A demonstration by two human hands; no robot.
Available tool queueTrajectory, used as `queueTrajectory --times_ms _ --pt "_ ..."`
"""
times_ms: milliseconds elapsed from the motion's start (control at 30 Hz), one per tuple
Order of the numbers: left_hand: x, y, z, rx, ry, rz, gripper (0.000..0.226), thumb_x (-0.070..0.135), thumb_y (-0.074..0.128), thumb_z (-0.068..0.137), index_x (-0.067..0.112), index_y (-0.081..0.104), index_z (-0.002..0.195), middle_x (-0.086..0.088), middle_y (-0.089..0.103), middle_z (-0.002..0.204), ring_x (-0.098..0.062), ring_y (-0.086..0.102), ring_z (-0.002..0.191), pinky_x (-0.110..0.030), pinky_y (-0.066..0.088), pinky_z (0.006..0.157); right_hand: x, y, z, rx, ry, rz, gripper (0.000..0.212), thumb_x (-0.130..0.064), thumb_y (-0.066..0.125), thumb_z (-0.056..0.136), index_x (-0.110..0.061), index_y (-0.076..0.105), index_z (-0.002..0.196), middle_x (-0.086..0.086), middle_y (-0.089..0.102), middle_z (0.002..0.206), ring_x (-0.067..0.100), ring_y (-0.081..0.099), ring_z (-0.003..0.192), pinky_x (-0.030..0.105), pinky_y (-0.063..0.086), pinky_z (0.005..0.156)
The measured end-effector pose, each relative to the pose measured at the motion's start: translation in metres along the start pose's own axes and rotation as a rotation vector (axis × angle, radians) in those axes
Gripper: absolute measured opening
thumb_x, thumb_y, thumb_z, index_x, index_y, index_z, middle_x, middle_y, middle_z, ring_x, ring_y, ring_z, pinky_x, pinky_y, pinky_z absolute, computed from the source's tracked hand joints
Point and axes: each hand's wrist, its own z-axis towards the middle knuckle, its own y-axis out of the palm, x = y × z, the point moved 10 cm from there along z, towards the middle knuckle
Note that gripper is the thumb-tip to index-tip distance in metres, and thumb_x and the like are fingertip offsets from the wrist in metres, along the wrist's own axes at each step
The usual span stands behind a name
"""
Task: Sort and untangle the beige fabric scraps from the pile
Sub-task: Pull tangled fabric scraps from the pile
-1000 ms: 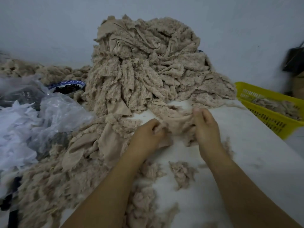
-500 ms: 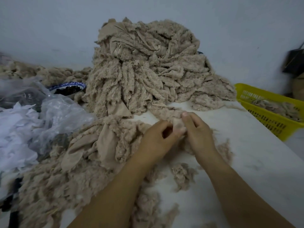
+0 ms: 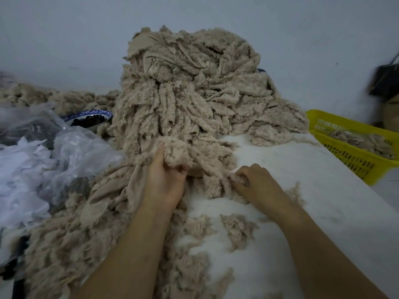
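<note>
Two hands, both in the scraps: left hand (image 3: 164, 180) grips one fluffy clump (image 3: 177, 152) at the foot of the pile, thumb up; right hand (image 3: 257, 182) has its fingers curled round one strip (image 3: 218, 171) just beside it. One big beige pile (image 3: 190, 93) sits back-centre on the surface (image 3: 302, 190), spilling down the left. Two small loose scraps (image 3: 237, 230) lie between the forearms. One yellow basket (image 3: 345, 156) at right, scraps inside. One blue-rimmed bowl (image 3: 88, 116) and one clear bag (image 3: 82, 147) at left.

Left grip (image 3: 164, 182) and right grip (image 3: 257, 180) both clench (fingers curled), forearms stretched forward.
</note>
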Motion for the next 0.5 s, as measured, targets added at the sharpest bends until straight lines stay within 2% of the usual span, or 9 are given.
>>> queueTrajectory --times_ms 67,167,233,300,333,400,467,500 --pt "0.003 -0.005 0.002 0.018 0.009 -0.057 0.03 0.026 0.045 0.105 0.007 0.066 0.114 -0.006 0.077 0.1 -0.016 0.075 0.083 -0.025 0.057 0.064 0.009 -0.007 0.001 0.061 0.039 0.064 0.012 -0.024 0.053 0.1 -0.017 0.05 0.091 0.003 0.047 0.092 0.022 0.048 0.087 0.029 0.035 0.065" --pt "0.008 -0.006 0.001 0.018 0.004 -0.139 0.032 0.023 0.045 0.104 0.007 0.073 0.105 -0.008 0.077 0.101 -0.017 0.075 0.082 -0.027 0.059 0.067 0.021 -0.02 -0.001 0.183 0.151 0.594 0.021 -0.03 0.053 0.101 -0.018 0.048 0.084 -0.007 0.048 0.075 0.009 0.044 0.064 0.021 0.034 0.056" --pt "0.008 0.0 0.0 -0.012 0.015 -0.124 0.039 0.018 0.048 0.102 0.006 0.081 0.084 -0.009 0.077 0.094 -0.017 0.074 0.079 -0.027 0.059 0.069 0.024 -0.021 -0.003 0.233 0.184 0.958 0.025 -0.034 0.054 0.1 -0.021 0.049 0.08 -0.009 0.048 0.069 0.012 0.045 0.067 0.024 0.04 0.069" --pt "0.005 0.01 -0.005 -0.044 0.033 0.018 0.044 0.01 0.05 0.098 0.006 0.079 0.065 -0.009 0.075 0.08 -0.015 0.073 0.072 -0.022 0.057 0.059 0.016 -0.016 -0.001 0.186 0.18 1.216 0.021 -0.035 0.057 0.099 -0.022 0.055 0.083 -0.005 0.055 0.079 0.018 0.049 0.076 0.028 0.049 0.075" --pt "0.001 0.015 -0.006 -0.061 0.042 0.125 0.043 0.005 0.05 0.097 0.007 0.074 0.062 -0.007 0.072 0.071 -0.014 0.069 0.067 -0.02 0.054 0.053 0.01 -0.013 -0.001 0.146 0.178 1.281 0.018 -0.037 0.059 0.098 -0.022 0.06 0.089 -0.003 0.059 0.088 0.017 0.053 0.078 0.025 0.051 0.076" --pt "-0.011 0.024 -0.011 -0.098 0.053 0.401 0.027 0.001 0.049 0.098 0.01 0.062 0.075 -0.001 0.061 0.058 -0.011 0.057 0.054 -0.018 0.045 0.044 0.001 -0.005 -0.002 0.088 0.187 1.304 0.026 -0.041 0.062 0.095 -0.02 0.064 0.11 0.0 0.06 0.098 0.012 0.056 0.076 0.024 0.051 0.074" --pt "-0.026 0.031 -0.016 -0.171 0.061 0.719 0.009 0.021 0.055 0.101 0.014 0.06 0.097 0.001 0.061 0.062 -0.01 0.05 0.046 -0.019 0.037 0.041 -0.006 -0.004 -0.003 0.084 0.171 1.262 0.041 -0.043 0.064 0.092 -0.016 0.061 0.122 -0.003 0.064 0.095 0.01 0.059 0.074 0.023 0.05 0.069" --pt "-0.035 0.036 -0.019 -0.244 0.064 0.864 0.021 0.037 0.057 0.099 0.018 0.061 0.105 0.001 0.063 0.065 -0.01 0.05 0.047 -0.02 0.038 0.042 -0.011 -0.007 -0.004 0.094 0.131 1.241 0.037 -0.044 0.064 0.091 -0.016 0.064 0.116 -0.001 0.068 0.091 0.012 0.063 0.075 0.023 0.051 0.066"
